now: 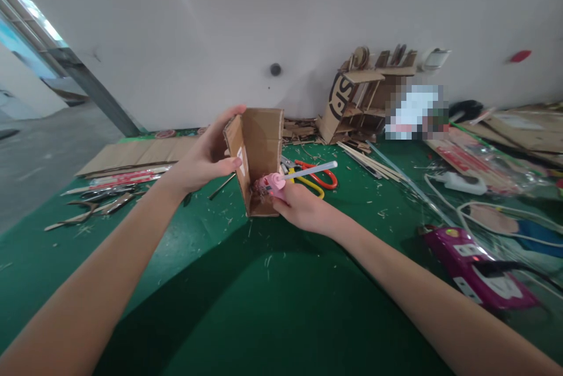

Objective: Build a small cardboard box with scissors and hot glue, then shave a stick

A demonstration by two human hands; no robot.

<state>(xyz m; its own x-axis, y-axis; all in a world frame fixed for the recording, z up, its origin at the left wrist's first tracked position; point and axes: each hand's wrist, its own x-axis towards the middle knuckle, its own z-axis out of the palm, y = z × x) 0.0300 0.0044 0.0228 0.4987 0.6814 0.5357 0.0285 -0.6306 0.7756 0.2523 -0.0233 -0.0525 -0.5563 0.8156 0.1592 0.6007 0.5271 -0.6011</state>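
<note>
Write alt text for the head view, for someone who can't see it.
The right hand holds a pink glue gun at the inner side of a folded cardboard piece gripped by the left hand, over a green table. A cardboard structure stands by the wall.

"What of yourself can you see?"

"My left forearm, bare and slender, off toward eight o'clock, and my right forearm, just as bare, toward four."

"And beyond those?"

"My left hand, slim in the thumb, and my right hand, both bare."
</note>
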